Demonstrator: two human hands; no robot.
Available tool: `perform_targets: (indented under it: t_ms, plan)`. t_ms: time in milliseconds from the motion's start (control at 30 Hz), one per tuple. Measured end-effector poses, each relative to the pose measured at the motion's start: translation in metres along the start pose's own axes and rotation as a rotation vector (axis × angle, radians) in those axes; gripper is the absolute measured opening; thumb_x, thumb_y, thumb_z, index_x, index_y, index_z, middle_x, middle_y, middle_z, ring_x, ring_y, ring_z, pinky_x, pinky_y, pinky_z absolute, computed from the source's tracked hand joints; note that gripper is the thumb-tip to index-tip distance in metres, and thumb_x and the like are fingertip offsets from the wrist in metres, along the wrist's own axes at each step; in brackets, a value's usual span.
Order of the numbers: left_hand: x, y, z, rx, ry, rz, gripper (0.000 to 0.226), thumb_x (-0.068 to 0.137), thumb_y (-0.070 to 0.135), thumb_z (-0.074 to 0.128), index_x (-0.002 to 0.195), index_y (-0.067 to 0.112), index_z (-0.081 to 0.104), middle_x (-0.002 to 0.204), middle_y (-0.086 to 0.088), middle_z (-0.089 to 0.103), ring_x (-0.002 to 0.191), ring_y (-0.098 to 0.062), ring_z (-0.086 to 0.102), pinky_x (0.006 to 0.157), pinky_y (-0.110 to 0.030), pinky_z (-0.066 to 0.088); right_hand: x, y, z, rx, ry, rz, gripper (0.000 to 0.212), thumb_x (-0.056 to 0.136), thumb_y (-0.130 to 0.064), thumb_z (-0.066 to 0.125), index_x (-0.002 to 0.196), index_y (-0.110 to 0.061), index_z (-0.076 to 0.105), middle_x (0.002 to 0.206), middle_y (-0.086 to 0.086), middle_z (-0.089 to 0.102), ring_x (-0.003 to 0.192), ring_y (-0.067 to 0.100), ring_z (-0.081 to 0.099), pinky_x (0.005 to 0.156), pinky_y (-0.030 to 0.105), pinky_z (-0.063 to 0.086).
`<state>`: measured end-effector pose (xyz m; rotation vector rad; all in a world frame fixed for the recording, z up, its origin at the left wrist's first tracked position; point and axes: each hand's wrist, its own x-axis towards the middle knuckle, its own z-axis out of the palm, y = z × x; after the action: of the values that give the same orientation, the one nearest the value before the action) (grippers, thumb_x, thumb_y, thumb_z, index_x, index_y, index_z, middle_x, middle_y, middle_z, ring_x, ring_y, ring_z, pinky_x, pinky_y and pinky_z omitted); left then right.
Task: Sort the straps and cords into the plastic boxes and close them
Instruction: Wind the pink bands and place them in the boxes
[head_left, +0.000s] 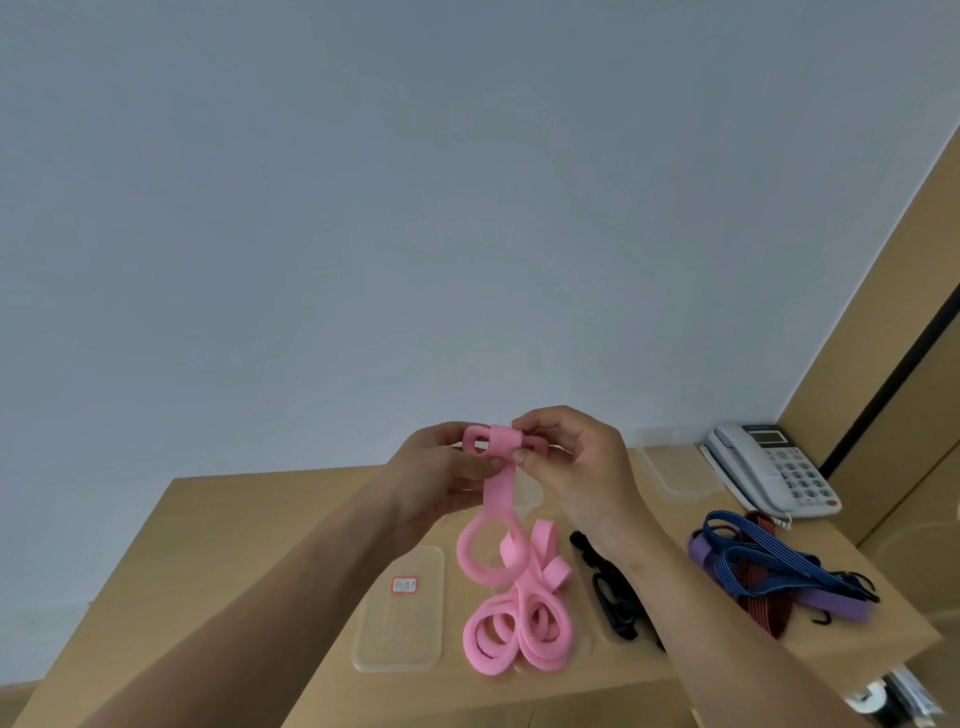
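Lid: a clear plastic lid (399, 613) with a small red-edged label lies flat on the bench (208, 545), at the left of the things.
Left hand: the left hand (441, 483) is raised above the bench, its fingers curled round the left end of the pink strap (500, 452).
Held strap: its folded top runs left to right between the two hands; its long axis hangs straight down from the fingers and ends in a ring-shaped loop, directly above the pink pile.
Pink pile: more pink straps (519, 623) lie coiled on the bench below the hands, seemingly in a clear box whose edges are hard to make out.
Right hand: the right hand (571, 467) pinches the wrapped middle of the strap between thumb and fingertips, just beside the left hand.
Key relation: both hands are equally near the strap; the pile lies straight below, so lowering it is likely all that placing needs.
Black cords: black cords (613, 592) lie right of the pink pile.
Bungee cords: blue, red and purple cords (769, 566) lie loose further right.
Phone: a desk phone (774, 467) sits at the back right.
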<state>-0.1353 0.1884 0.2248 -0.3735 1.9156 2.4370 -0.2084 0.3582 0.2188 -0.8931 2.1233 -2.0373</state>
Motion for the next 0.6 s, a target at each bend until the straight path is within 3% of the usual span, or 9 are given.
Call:
perform_targets:
  t_ms: [100, 233, 433, 600]
  plan:
    - [0.000, 0.002, 0.001, -0.082, -0.044, -0.030, 0.042, 0.080, -0.011, 0.061, 0.118, 0.004, 0.070, 0.113, -0.020, 0.074, 0.099, -0.034, 0.072, 0.087, -0.043, 0.060, -0.002, 0.002, 0.000, -0.036, 0.013, -0.027, 0.035, 0.077, 0.010, 0.075, 0.089, -0.023, 0.075, 0.091, -0.002, 0.075, 0.088, 0.016, 0.069, 0.084, 0.032, 0.058]
    - [-0.002, 0.002, 0.004, -0.219, -0.061, -0.067, 0.041, 0.081, -0.004, 0.065, 0.122, 0.001, 0.065, 0.109, -0.018, 0.074, 0.093, -0.031, 0.072, 0.079, -0.037, 0.059, -0.007, 0.002, 0.001, -0.088, 0.011, -0.084, 0.027, 0.076, 0.009, 0.079, 0.090, -0.014, 0.075, 0.091, -0.003, 0.073, 0.084, 0.016, 0.064, 0.082, 0.027, 0.056]
    - [-0.004, 0.001, 0.006, -0.262, -0.016, -0.062, 0.038, 0.090, 0.005, 0.066, 0.127, -0.001, 0.059, 0.111, -0.021, 0.074, 0.095, -0.033, 0.073, 0.078, -0.037, 0.061, -0.013, 0.004, -0.001, -0.133, 0.020, -0.159, 0.045, 0.072, 0.020, 0.071, 0.087, -0.022, 0.076, 0.096, -0.007, 0.071, 0.088, 0.022, 0.068, 0.086, 0.033, 0.056]
    - [-0.003, -0.004, 0.007, -0.217, 0.004, -0.035, 0.039, 0.090, -0.007, 0.066, 0.127, 0.002, 0.059, 0.114, -0.024, 0.073, 0.105, -0.039, 0.072, 0.084, -0.042, 0.061, -0.015, 0.005, -0.003, -0.189, 0.000, -0.160, 0.041, 0.071, 0.020, 0.071, 0.088, -0.015, 0.079, 0.102, -0.005, 0.073, 0.098, 0.013, 0.069, 0.091, 0.029, 0.053]
